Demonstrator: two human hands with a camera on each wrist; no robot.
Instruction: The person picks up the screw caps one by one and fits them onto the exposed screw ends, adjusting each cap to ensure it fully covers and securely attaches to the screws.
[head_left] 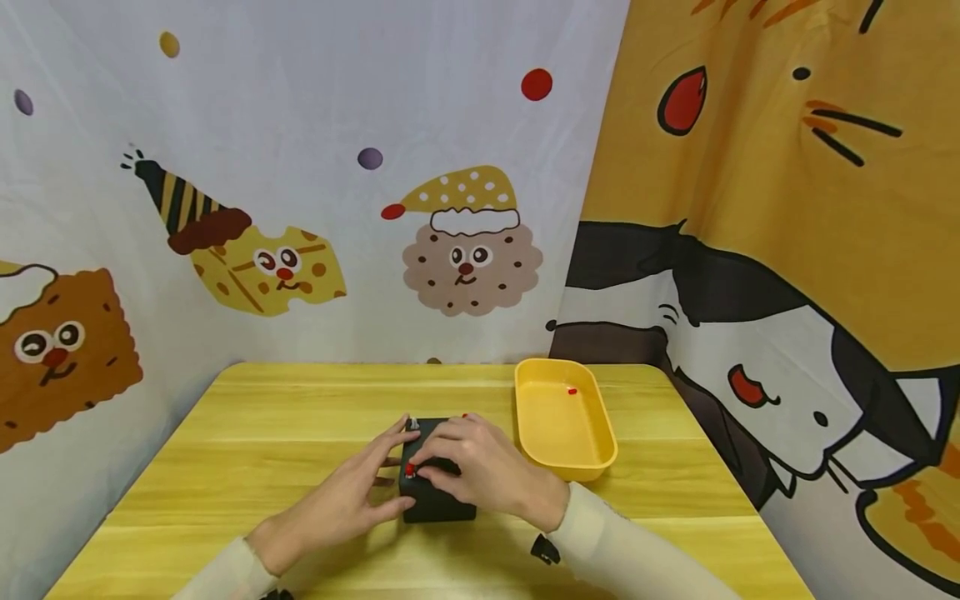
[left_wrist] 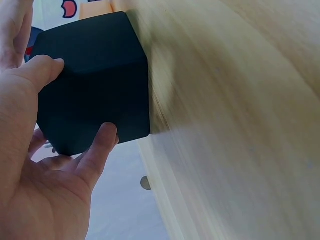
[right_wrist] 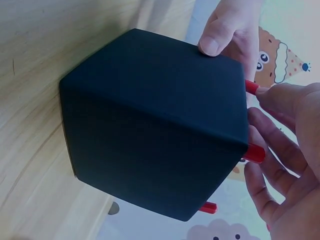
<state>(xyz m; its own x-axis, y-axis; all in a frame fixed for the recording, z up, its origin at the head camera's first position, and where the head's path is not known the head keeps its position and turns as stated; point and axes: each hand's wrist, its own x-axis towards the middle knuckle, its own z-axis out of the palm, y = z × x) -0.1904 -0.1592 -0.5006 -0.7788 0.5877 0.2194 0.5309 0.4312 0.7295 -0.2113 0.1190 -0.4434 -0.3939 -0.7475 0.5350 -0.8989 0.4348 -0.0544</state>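
Note:
A black box (head_left: 438,500) stands on the table, with several small red pegs jutting from its top. My left hand (head_left: 341,492) holds the box from its left side; in the left wrist view the thumb (left_wrist: 50,69) lies at the near face and a finger (left_wrist: 103,142) on the left face. Over the top, the thumb and a fingertip of my right hand (head_left: 487,467) pinch one red peg (right_wrist: 252,86). A second red peg (right_wrist: 255,153) and a third red peg (right_wrist: 208,207) stand out beyond. Near the box's far left corner shows a small silvery piece (head_left: 414,423).
A yellow tray (head_left: 611,446) sits behind and to the right of the box, with a small red piece (head_left: 572,391) inside. The wooden table (head_left: 285,433) ends at the back against a cartoon-printed curtain (head_left: 450,100), which also hangs along the right.

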